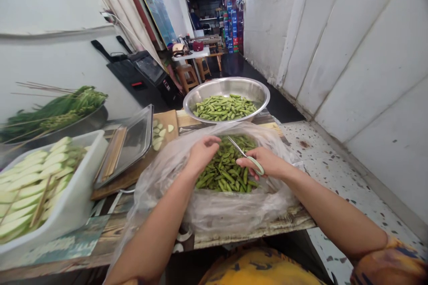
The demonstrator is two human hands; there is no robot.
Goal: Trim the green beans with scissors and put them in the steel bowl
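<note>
My right hand (pixel 262 162) is closed around the pale green handles of a pair of scissors (pixel 236 146), whose metal blades point up and to the left. Across from the blades, my left hand (pixel 202 153) has its fingers curled in toward the thumb; anything pinched there is too small or hidden to make out. Both hands hover over a clear plastic bag (pixel 230 213), spread wide around a heap of green bean pods (pixel 229 173). Just behind the bag, more green pods (pixel 225 107) lie in a steel basin (pixel 259 87).
To the left stands a white tub (pixel 83 182) of skewered pale green slices (pixel 36 178). A clear-lidded tray (pixel 135 151) with wooden skewers (pixel 113 153) rests on a cutting board (pixel 172 118). Leafy greens (pixel 63 109) fill a metal bowl. A white wall (pixel 368 53) runs along the right.
</note>
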